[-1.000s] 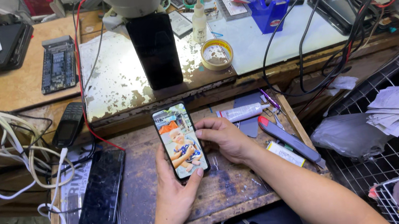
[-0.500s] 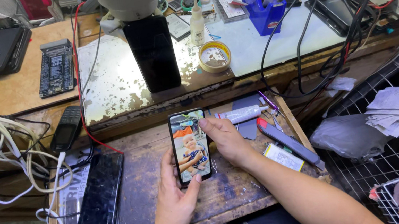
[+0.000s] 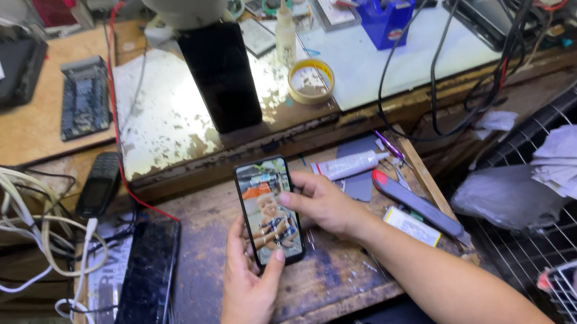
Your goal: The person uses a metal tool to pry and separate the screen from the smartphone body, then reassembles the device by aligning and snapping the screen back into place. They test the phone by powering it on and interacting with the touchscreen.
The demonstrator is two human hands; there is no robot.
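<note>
Over the middle of the worn wooden bench (image 3: 350, 281), a lit smartphone (image 3: 269, 211) sits between both hands: the left hand (image 3: 251, 295) cradles its lower end from below, the right hand (image 3: 325, 206) grips its right edge.

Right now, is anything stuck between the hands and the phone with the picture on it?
No. The left hand cradles the lit phone from below, and the right hand touches its right edge. Nothing visible sits between them.
</note>
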